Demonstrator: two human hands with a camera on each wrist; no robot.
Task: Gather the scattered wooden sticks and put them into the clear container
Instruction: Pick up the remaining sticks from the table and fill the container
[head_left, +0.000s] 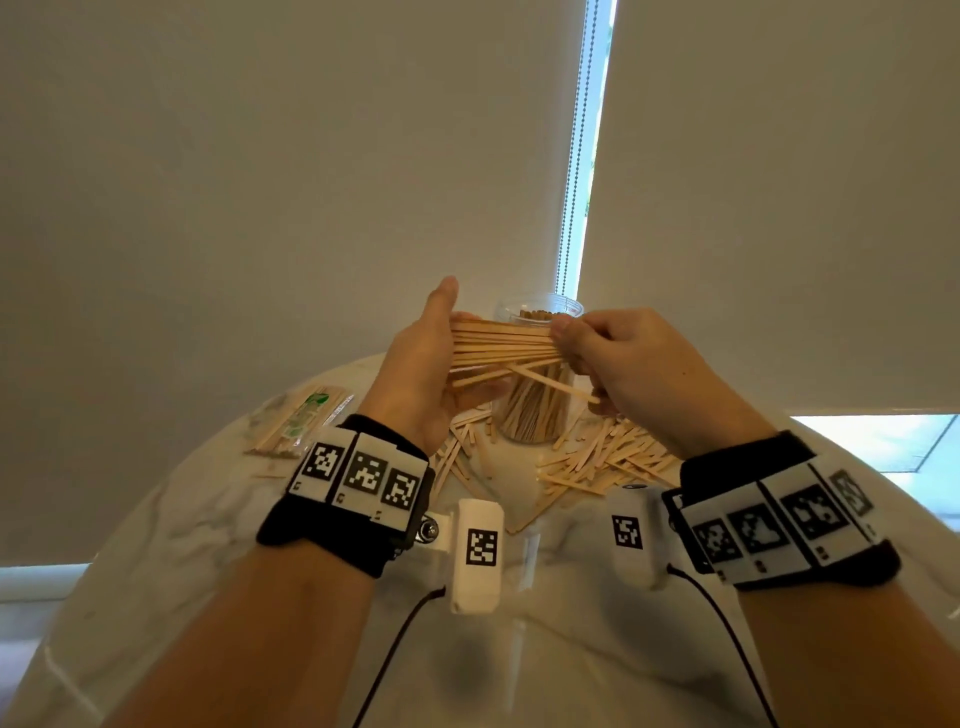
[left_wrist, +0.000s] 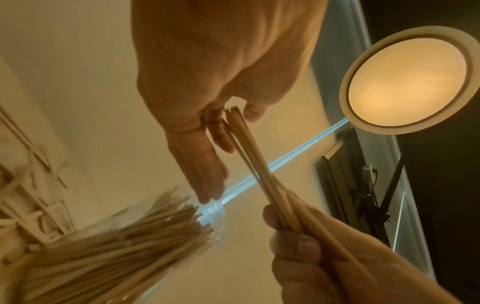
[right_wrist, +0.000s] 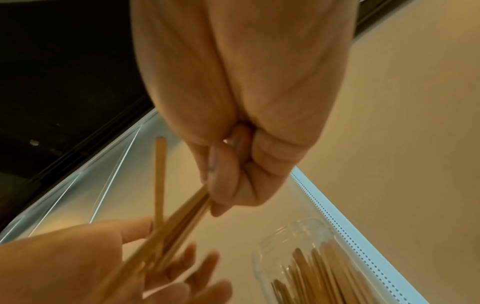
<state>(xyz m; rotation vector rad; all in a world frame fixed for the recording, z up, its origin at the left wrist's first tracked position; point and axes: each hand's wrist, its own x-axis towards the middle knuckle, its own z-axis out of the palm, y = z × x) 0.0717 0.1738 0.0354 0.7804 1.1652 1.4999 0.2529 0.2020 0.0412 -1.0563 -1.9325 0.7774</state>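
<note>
A bundle of wooden sticks (head_left: 504, 345) lies level in the air in front of the clear container (head_left: 530, 415), which stands upright and holds many sticks. My left hand (head_left: 441, 353) is flat, with straight fingers, thumb up, and the stick ends against its palm. My right hand (head_left: 566, 343) grips the other end of the bundle. In the left wrist view the sticks (left_wrist: 249, 148) run from my left hand (left_wrist: 215, 144) to my right hand (left_wrist: 291, 232), above the container (left_wrist: 213, 214). In the right wrist view my right hand (right_wrist: 221, 191) curls round the sticks (right_wrist: 182, 218). There my left hand (right_wrist: 161, 267) spreads below, beside the container (right_wrist: 298, 246).
Loose sticks (head_left: 608, 457) lie scattered on the round white table (head_left: 208, 545) on both sides of the container. A plastic packet of sticks (head_left: 296, 421) lies at the table's far left. Roller blinds with a bead chain (head_left: 576, 156) hang close behind the table.
</note>
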